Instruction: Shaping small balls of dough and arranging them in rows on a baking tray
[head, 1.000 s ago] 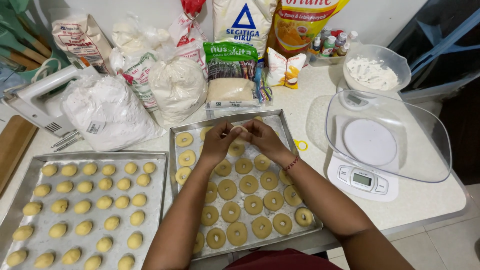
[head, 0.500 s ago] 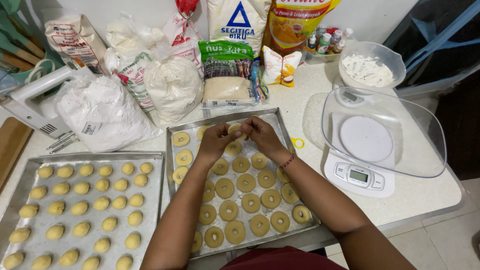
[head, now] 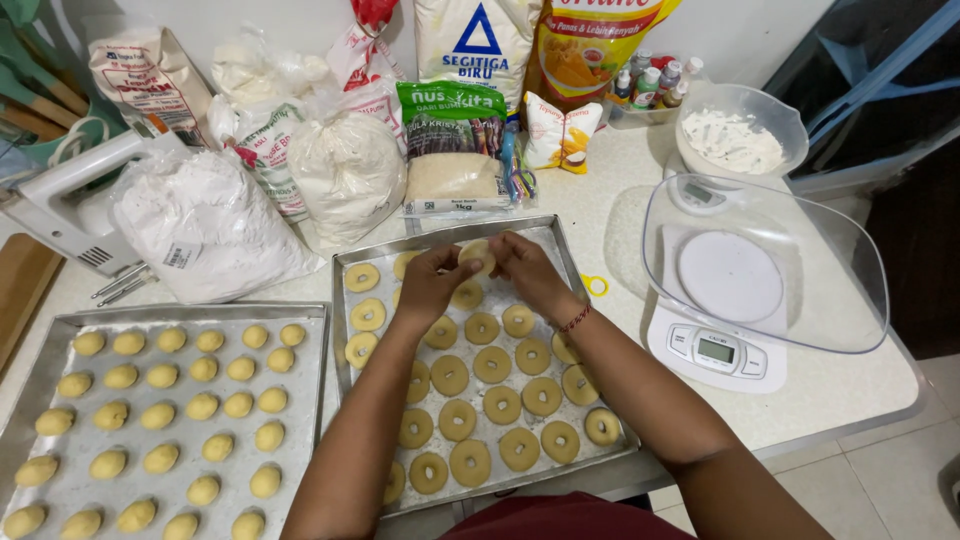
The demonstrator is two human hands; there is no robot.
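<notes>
Pale dough piece (head: 478,256) sits pinched between left hand (head: 432,283) and right hand (head: 528,272), mostly hidden by fingertips.

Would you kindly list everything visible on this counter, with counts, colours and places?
ring-shaped dough pieces: about two dozen, pale yellow, on the middle tray
middle tray: one, metal, in front of the person
dough piece: one, pale yellow, between both hands' fingertips
dough balls: about thirty, yellow, in rows on the left tray
left tray: one, metal, left of the middle tray
kitchen scale: one, white, right, carrying a clear bowl
bowl of white powder: one, clear, behind the scale
bags of flour and other ingredients: several, mostly white, along the back
hand mixer: one, white, far left
small bottles: several, mixed colours, at the back
left hand: one, over the middle tray
right hand: one, beside it
</notes>
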